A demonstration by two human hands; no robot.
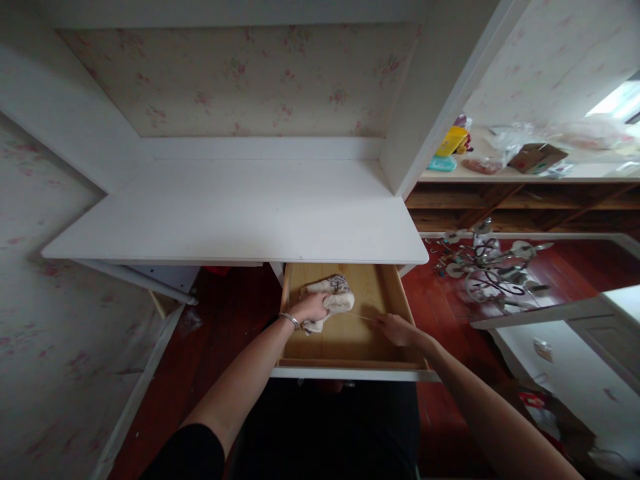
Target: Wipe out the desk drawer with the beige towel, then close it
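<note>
An open wooden drawer (390, 300) hangs out from under a white desk (240, 213). Inside it, my left hand (310, 308) is closed on a cream cloth (336, 295) with a dark pattern, pressing it against the drawer bottom near the back left. A thin bracelet circles that wrist. My right hand (397, 329) lies inside the drawer at the right, fingers reaching left along the bottom and touching a thin pale stick or cord (361, 316). How those fingers are curled I cannot make out.
The desk sits in an alcove with floral wallpaper. To the right, a wooden shelf (515, 177) carries boxes and bags, and a metal chandelier (493, 267) lies on the red floor. A white panel (565, 360) stands at the lower right.
</note>
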